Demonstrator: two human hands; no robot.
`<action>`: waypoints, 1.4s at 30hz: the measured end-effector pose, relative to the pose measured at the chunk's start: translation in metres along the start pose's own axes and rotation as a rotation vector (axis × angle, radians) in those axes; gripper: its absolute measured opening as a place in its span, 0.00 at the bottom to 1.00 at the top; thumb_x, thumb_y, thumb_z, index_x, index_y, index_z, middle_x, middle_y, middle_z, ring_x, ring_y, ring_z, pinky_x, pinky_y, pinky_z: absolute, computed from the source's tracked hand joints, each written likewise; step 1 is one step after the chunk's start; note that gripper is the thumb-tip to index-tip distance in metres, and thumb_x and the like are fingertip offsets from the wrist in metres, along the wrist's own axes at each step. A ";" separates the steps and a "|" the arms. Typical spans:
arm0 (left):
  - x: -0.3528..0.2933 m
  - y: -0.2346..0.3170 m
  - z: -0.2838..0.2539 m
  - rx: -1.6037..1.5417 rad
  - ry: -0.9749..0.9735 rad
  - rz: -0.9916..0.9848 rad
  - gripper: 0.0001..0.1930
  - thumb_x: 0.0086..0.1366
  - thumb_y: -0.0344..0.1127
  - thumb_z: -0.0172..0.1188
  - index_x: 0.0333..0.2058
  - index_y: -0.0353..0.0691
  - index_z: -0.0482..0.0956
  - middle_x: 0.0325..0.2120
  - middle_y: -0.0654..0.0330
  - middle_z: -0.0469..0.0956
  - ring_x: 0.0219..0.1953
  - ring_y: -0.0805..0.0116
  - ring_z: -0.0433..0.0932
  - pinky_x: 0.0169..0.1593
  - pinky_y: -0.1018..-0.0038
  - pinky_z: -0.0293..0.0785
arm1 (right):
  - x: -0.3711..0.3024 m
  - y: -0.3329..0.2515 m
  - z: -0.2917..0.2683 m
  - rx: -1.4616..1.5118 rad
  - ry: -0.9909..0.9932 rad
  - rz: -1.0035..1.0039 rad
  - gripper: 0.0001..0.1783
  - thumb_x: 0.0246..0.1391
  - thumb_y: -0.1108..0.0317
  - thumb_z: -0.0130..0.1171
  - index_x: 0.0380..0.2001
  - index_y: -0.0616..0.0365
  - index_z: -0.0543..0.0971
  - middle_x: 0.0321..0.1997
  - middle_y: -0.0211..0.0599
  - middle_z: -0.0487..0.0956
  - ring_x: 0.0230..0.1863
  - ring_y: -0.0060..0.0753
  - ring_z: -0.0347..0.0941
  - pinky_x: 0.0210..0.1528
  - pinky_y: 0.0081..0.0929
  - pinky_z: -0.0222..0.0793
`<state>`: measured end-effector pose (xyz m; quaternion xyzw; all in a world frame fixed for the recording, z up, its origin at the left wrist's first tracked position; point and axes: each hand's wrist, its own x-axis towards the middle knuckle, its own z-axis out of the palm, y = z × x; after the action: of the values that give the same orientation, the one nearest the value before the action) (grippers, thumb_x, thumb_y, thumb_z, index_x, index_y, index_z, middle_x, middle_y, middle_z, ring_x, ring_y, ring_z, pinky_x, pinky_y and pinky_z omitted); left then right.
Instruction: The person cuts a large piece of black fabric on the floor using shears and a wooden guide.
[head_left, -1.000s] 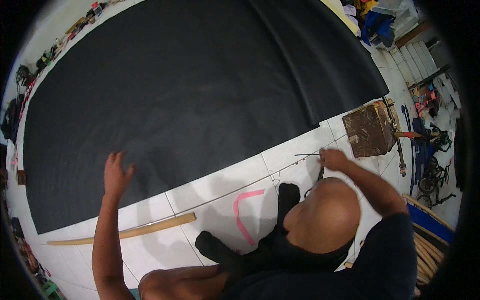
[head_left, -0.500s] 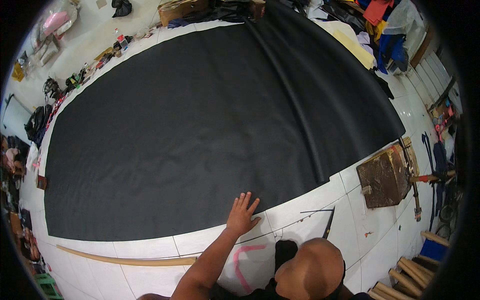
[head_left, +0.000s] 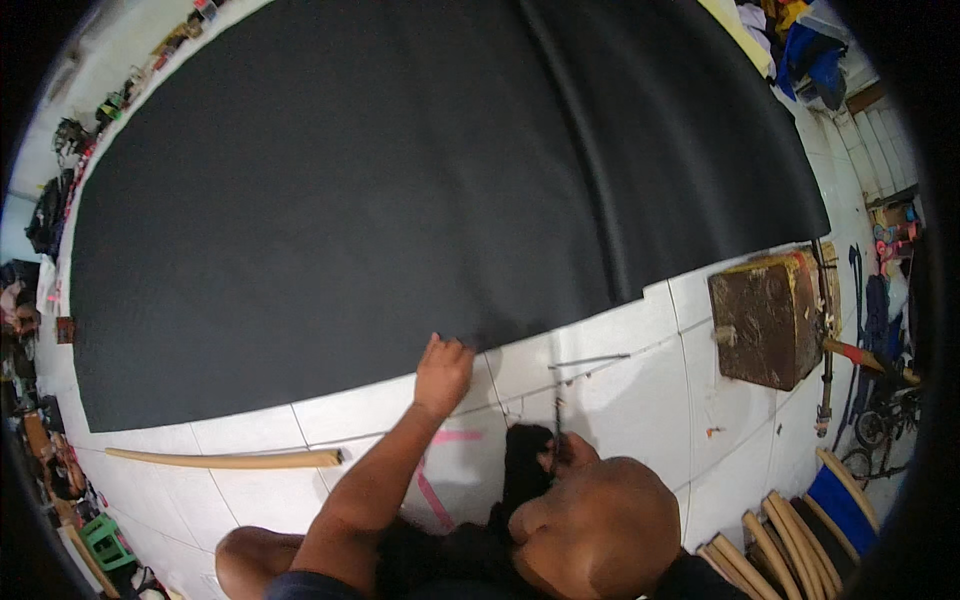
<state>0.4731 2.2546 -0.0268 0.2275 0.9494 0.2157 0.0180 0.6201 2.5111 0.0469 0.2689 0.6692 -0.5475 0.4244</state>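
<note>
A large black sheet of leather-like material (head_left: 300, 230) lies spread over the white tiled floor. At its near edge my left hand (head_left: 445, 372) is closed, fingers curled on the edge of the sheet. My right hand (head_left: 570, 455) is lower and to the right, partly hidden by my bent bare knee (head_left: 600, 525). It grips a thin dark tool (head_left: 558, 405) pointing away from me; its exact kind is too small to tell. Just beyond the tool, a narrow dark strip (head_left: 590, 361) lies on the tiles. My foot in black (head_left: 527, 465) is beside the right hand.
A brown box-like block (head_left: 765, 325) stands at the right, close to the sheet's corner. Several tan rolls (head_left: 790, 550) lie at the lower right. One long tan tube (head_left: 225, 459) rests on the left, near a green plastic stool (head_left: 105, 542). Clutter lines the left wall.
My left hand has gone from flat with spread fingers to curled at the sheet's edge. The right hand has come into view, and its tool has shifted left. The view has tilted downward.
</note>
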 end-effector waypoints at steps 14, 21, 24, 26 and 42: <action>0.004 0.007 -0.001 -0.107 0.094 -0.105 0.09 0.57 0.29 0.62 0.37 0.37 0.80 0.33 0.53 0.74 0.41 0.50 0.74 0.62 0.47 0.66 | 0.020 -0.029 0.021 0.127 -0.114 -0.084 0.23 0.59 0.47 0.61 0.30 0.59 0.73 0.22 0.27 0.73 0.25 0.24 0.68 0.30 0.28 0.64; 0.010 0.016 -0.007 -0.187 0.128 -0.174 0.09 0.58 0.30 0.63 0.38 0.38 0.80 0.35 0.54 0.75 0.43 0.50 0.74 0.62 0.47 0.65 | 0.053 0.000 0.044 -0.037 -0.015 -0.203 0.25 0.58 0.46 0.61 0.33 0.62 0.74 0.25 0.43 0.77 0.29 0.37 0.73 0.37 0.36 0.69; 0.011 0.016 -0.004 -0.185 0.152 -0.154 0.07 0.58 0.30 0.63 0.36 0.39 0.80 0.33 0.55 0.74 0.41 0.51 0.74 0.62 0.46 0.65 | 0.053 -0.002 0.047 -0.076 -0.023 -0.181 0.26 0.58 0.44 0.60 0.34 0.62 0.74 0.27 0.47 0.78 0.32 0.42 0.75 0.40 0.39 0.69; 0.011 0.016 -0.001 -0.153 0.164 -0.154 0.05 0.58 0.30 0.63 0.34 0.40 0.80 0.32 0.56 0.74 0.40 0.52 0.74 0.62 0.46 0.65 | 0.052 -0.005 0.049 -0.096 -0.031 -0.204 0.28 0.58 0.43 0.60 0.34 0.62 0.74 0.29 0.49 0.79 0.34 0.43 0.77 0.41 0.39 0.70; 0.011 0.018 0.003 -0.103 0.191 -0.113 0.04 0.55 0.29 0.65 0.30 0.40 0.79 0.30 0.56 0.75 0.38 0.51 0.75 0.60 0.44 0.66 | 0.048 -0.026 0.056 -0.166 0.025 -0.153 0.30 0.57 0.41 0.60 0.35 0.62 0.74 0.29 0.50 0.78 0.34 0.49 0.76 0.41 0.41 0.69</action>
<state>0.4718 2.2752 -0.0209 0.1510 0.9458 0.2833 -0.0488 0.5904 2.4459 0.0168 0.1878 0.7362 -0.5174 0.3938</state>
